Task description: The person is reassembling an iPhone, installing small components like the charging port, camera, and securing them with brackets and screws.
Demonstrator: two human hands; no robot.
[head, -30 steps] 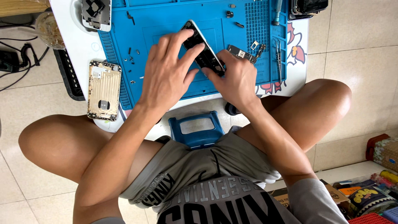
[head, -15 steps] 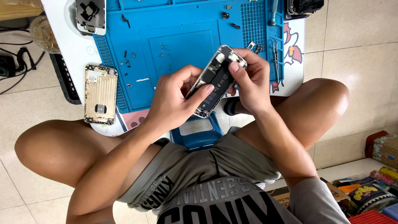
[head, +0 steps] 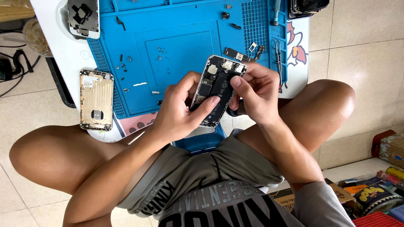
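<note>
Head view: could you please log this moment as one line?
left hand: holds open phone | right hand: thumb on phone's black battery | phone: above blue mat | gold housing: left of mat

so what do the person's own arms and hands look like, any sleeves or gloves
Both arms are bare from the hands up past the elbows, with no sleeves reaching them in view. The left hand and right hand wear no gloves, and no rings, watch or wristband show. Fingernails are short and plain. The only clothing in view is grey shorts with dark lettering.
</note>
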